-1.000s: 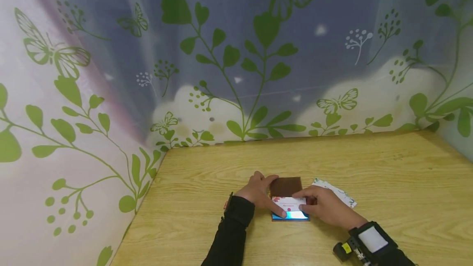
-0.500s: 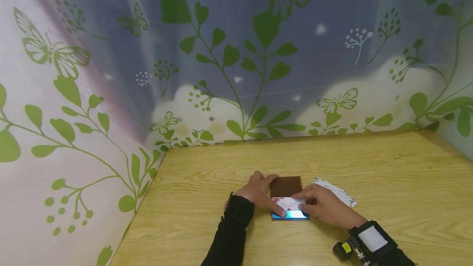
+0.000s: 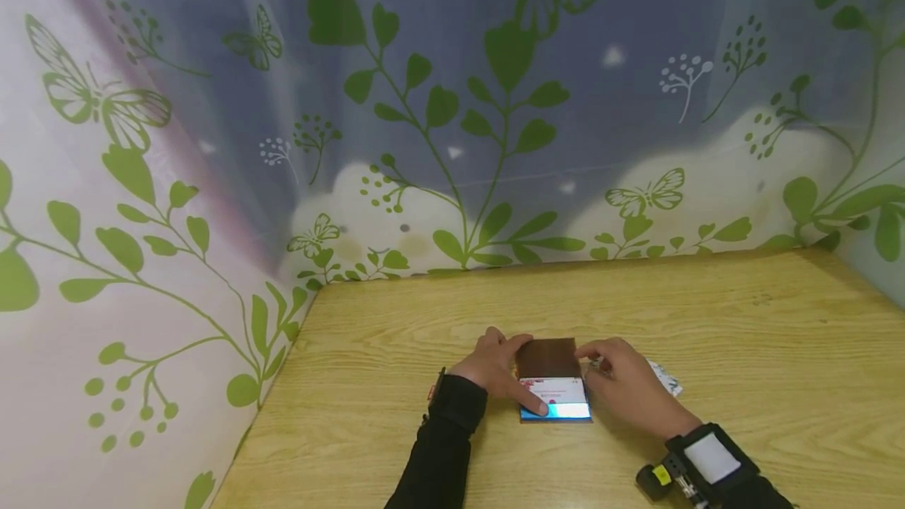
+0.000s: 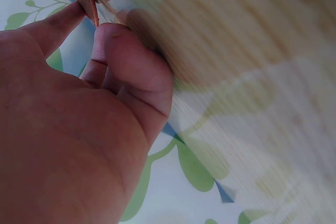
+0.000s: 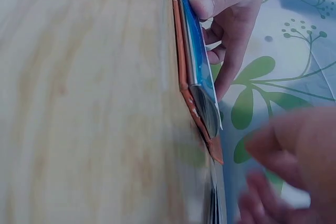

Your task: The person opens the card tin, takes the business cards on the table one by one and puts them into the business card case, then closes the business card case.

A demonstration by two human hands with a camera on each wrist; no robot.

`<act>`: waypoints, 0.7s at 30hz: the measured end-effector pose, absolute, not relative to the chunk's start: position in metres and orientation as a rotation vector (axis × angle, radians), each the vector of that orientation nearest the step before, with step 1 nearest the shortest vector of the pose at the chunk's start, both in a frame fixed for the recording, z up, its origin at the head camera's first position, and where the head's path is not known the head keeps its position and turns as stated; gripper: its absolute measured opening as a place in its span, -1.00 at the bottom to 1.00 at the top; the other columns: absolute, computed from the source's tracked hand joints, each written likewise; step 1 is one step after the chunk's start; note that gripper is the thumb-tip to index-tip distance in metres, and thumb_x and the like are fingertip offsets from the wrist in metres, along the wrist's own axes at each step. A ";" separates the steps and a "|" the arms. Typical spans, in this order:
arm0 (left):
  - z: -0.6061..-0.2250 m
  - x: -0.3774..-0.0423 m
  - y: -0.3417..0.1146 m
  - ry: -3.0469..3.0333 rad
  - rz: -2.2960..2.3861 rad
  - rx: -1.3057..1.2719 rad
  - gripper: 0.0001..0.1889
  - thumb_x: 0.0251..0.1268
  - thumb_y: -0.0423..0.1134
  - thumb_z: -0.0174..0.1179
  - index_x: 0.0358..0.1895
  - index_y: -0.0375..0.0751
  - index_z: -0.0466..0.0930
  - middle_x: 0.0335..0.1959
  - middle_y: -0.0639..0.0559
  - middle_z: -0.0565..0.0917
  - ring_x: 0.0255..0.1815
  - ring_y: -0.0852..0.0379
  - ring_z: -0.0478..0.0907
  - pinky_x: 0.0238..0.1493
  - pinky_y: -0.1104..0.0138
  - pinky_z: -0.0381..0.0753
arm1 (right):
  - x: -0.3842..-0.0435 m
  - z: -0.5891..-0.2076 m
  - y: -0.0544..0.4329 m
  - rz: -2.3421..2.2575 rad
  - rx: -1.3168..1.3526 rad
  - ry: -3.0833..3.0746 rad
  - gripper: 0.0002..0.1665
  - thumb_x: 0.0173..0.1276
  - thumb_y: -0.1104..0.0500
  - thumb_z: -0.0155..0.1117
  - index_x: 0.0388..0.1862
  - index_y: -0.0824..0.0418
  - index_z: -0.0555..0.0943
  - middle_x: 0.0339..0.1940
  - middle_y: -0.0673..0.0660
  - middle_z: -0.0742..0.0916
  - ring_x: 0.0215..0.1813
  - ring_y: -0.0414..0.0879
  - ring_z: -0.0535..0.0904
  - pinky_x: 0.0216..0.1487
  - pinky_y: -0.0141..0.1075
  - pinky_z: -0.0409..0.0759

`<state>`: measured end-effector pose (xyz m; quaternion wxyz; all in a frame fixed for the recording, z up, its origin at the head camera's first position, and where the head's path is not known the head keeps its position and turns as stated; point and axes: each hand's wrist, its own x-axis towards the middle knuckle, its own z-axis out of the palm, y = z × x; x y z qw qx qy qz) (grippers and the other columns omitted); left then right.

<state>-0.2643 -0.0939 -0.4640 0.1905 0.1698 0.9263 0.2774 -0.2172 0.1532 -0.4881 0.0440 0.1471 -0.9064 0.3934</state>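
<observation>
A brown bifold card holder [image 3: 548, 357] lies unfolded on the table. A white card with red flowers [image 3: 553, 389] sits in its lower half, above a shiny blue strip [image 3: 569, 411]. My left hand [image 3: 491, 368] holds the holder down, thumb on the blue strip and index finger at the upper flap's left edge. Its other fingers are curled, as the left wrist view shows. My right hand [image 3: 625, 387] is beside the holder's right edge with fingers loosely bent; its index fingertip is by the flap, contact unclear. Nothing shows in its grasp; it is blurred in the right wrist view.
White leaf-patterned cards [image 3: 665, 377] lie right of the holder, partly covered by my right hand; their stacked edges [image 5: 215, 205] show in the right wrist view. The wooden table [image 3: 396, 320] meets a printed curtain [image 3: 452, 100] at the back and left.
My right hand has left the white card and moved a little right and up, to the flap's right edge. It now covers more of the leaf-patterned cards. The left hand stays put.
</observation>
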 end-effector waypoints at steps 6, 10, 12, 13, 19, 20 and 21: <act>-0.463 -0.262 -0.094 2.560 0.870 0.473 0.16 -0.15 0.05 0.70 0.62 0.13 0.25 -0.03 0.00 0.20 -0.06 0.05 0.22 -0.17 0.23 0.35 | -0.215 -0.487 0.156 0.989 0.037 -2.839 -0.37 0.35 0.25 0.36 0.33 0.51 0.47 0.24 0.66 0.45 0.26 0.59 0.24 0.14 0.36 0.19; -0.464 -0.262 -0.094 2.550 0.889 0.468 0.15 -0.14 0.02 0.71 0.63 0.11 0.25 -0.04 -0.01 0.18 -0.07 0.05 0.20 -0.19 0.23 0.31 | -0.214 -0.488 0.159 0.941 -0.045 -2.893 -0.32 0.33 0.25 0.37 0.35 0.54 0.45 0.25 0.67 0.42 0.23 0.59 0.24 0.10 0.33 0.17; -0.464 -0.262 -0.094 2.550 0.892 0.467 0.15 -0.14 0.02 0.71 0.63 0.12 0.24 -0.05 -0.01 0.18 -0.07 0.05 0.20 -0.20 0.22 0.30 | -0.214 -0.488 0.160 0.941 -0.058 -2.888 -0.33 0.33 0.27 0.36 0.36 0.53 0.45 0.23 0.66 0.44 0.18 0.55 0.27 0.06 0.27 0.19; -0.464 -0.262 -0.094 2.551 0.888 0.468 0.16 -0.14 0.02 0.71 0.63 0.12 0.24 -0.05 -0.01 0.18 -0.07 0.05 0.20 -0.20 0.22 0.30 | -0.214 -0.487 0.160 0.941 -0.066 -2.880 -0.33 0.33 0.28 0.35 0.37 0.52 0.44 0.23 0.65 0.44 0.16 0.52 0.28 0.03 0.24 0.19; -0.464 -0.262 -0.093 2.553 0.879 0.472 0.15 -0.13 0.04 0.70 0.63 0.13 0.25 -0.03 0.00 0.19 -0.05 0.04 0.21 -0.18 0.21 0.34 | -0.214 -0.485 0.159 0.947 -0.106 -2.800 -0.28 0.33 0.32 0.39 0.43 0.43 0.39 0.21 0.60 0.49 0.12 0.48 0.32 -0.03 0.19 0.20; -0.464 -0.262 -0.094 2.552 0.881 0.471 0.15 -0.13 0.04 0.70 0.62 0.13 0.25 -0.03 0.00 0.19 -0.05 0.05 0.21 -0.17 0.22 0.34 | -0.215 -0.484 0.159 0.946 -0.106 -2.784 -0.29 0.33 0.33 0.39 0.43 0.42 0.39 0.19 0.57 0.52 0.11 0.48 0.35 -0.04 0.18 0.21; -0.464 -0.263 -0.094 2.550 0.884 0.471 0.15 -0.13 0.03 0.70 0.62 0.13 0.25 -0.04 0.00 0.19 -0.05 0.05 0.21 -0.17 0.21 0.33 | -0.215 -0.484 0.159 0.945 -0.110 -2.770 -0.30 0.33 0.33 0.39 0.42 0.41 0.40 0.17 0.55 0.55 0.10 0.47 0.38 -0.06 0.17 0.22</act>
